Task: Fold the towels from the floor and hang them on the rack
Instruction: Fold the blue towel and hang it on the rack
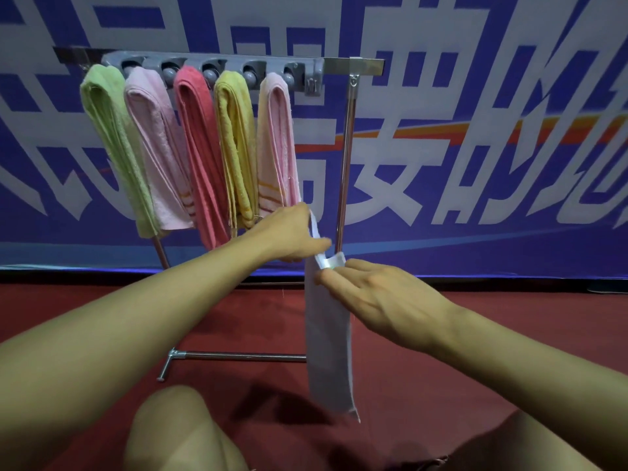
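Note:
A folded pale lilac towel [328, 338] hangs in the air as a long narrow strip in front of the rack. My left hand [292, 234] grips its top edge, and my right hand [373, 297] pinches the same top fold from the right. The metal rack [345, 158] stands ahead on the floor with a grey clip bar [217, 68] along its top. Several folded towels hang from the bar: a green towel [112, 141], a light pink towel [159, 154], a red towel [200, 154], a yellow towel [238, 147] and a pink striped towel [277, 144].
A blue banner with large white characters [475, 130] covers the wall behind the rack. The floor is red carpet [441, 385]. The rack's base bar [238, 356] lies on the carpet near my knees [176, 433]. The bar's right end [314, 83] holds no towel.

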`<state>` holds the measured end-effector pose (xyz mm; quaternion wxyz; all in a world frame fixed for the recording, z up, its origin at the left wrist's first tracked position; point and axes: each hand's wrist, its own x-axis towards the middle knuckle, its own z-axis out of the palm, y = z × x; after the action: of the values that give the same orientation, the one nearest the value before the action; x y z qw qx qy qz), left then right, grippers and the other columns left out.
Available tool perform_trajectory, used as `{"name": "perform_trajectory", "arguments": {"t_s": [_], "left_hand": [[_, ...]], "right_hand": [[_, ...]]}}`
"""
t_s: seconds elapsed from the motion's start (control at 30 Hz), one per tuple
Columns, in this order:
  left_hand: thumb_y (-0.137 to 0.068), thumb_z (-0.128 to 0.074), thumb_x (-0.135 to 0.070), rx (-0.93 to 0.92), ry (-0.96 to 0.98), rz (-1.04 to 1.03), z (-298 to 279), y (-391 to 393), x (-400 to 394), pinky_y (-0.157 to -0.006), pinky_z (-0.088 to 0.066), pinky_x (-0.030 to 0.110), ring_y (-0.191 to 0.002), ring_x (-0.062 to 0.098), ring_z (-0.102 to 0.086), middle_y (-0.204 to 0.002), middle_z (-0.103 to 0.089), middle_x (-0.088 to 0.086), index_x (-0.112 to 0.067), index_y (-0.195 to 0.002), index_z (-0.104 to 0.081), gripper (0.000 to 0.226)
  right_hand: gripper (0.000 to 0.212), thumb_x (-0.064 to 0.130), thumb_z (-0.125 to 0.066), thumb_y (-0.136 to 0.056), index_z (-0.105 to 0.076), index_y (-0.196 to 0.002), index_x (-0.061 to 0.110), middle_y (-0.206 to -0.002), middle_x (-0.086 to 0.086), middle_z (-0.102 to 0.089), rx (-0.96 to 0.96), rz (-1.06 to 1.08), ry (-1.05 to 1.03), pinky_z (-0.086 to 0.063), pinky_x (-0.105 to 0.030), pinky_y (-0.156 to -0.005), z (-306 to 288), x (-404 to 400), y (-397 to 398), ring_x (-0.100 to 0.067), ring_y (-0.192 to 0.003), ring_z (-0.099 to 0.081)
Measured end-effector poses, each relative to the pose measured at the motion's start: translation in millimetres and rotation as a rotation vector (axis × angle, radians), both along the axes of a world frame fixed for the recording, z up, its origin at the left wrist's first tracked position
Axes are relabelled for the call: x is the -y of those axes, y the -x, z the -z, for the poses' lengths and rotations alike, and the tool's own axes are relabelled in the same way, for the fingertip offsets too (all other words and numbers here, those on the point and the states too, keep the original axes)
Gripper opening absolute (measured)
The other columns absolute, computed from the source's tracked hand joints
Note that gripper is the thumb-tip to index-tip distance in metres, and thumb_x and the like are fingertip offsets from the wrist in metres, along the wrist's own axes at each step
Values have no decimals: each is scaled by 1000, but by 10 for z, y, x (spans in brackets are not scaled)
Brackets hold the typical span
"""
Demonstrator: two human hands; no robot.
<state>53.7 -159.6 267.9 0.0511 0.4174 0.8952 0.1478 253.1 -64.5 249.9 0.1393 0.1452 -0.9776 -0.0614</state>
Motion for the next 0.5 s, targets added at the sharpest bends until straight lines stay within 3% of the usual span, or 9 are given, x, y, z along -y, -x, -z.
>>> {"name": "perform_trajectory", "arguments": {"t_s": [0.07, 0.13, 0.2, 0.27, 0.37, 0.43, 0.5], "left_hand": [[-86, -71, -31, -44, 49, 73, -13, -24, -3, -81, -54, 39, -95, 27, -64, -106, -67, 3, -17, -126, -56, 45], [-86, -68, -20, -28, 45, 167, -46, 31, 61, -85, -51, 38, -104, 28, -62, -112, -64, 2, -19, -131, -55, 47], [-88, -67, -18, 49, 26, 242, -87, 84, 147, -80, -51, 31, -96, 21, -63, -107, -63, -6, -25, -128, -57, 42], [-92, -67, -25, 85, 53, 337, -124, 85, 209, -70, -46, 22, -81, 8, -61, -101, -62, -15, -33, -125, -57, 36], [-92, -61, -31, 75, 120, 454, -165, -19, 241, -76, -54, 35, -85, 14, -65, -101, -65, -12, -42, -120, -55, 31], [-85, -55, -31, 48, 144, 510, -191, -92, 249, -83, -56, 47, -93, 22, -66, -105, -67, -7, -44, -120, -52, 37], [-83, -52, -32, 18, 169, 546, -227, -126, 260, -86, -56, 48, -96, 21, -67, -111, -67, -7, -43, -122, -51, 40]], "right_hand": [[19, 5, -52, -96, -52, -112, 15, -85, 0, -49, 23, -17, -30, -46, -39, -54, -2, -22, 49, -22, -74, -41], [22, 7, -52, -97, -53, -116, 17, -90, 3, -52, 45, -8, -22, -47, -39, -57, -37, -139, 68, -21, -78, -45], [19, 13, -49, -102, -50, -119, 21, -90, 8, -49, 52, 53, 68, -47, -37, -61, -93, -241, 70, -17, -79, -45], [12, 25, -47, -106, -42, -117, 25, -89, 5, -57, 58, 146, 277, -50, -42, -66, -144, -312, 85, -20, -75, -52], [23, 29, -53, -103, -37, -120, 26, -87, 0, -68, 19, 215, 462, -52, -46, -66, -159, -336, 176, -21, -70, -60], [30, 24, -57, -101, -38, -125, 23, -86, 2, -70, -14, 228, 481, -54, -43, -65, -145, -337, 232, -18, -70, -64], [36, 24, -60, -101, -40, -130, 20, -89, 5, -72, -34, 243, 470, -56, -40, -67, -131, -365, 266, -17, -74, -66]]}}
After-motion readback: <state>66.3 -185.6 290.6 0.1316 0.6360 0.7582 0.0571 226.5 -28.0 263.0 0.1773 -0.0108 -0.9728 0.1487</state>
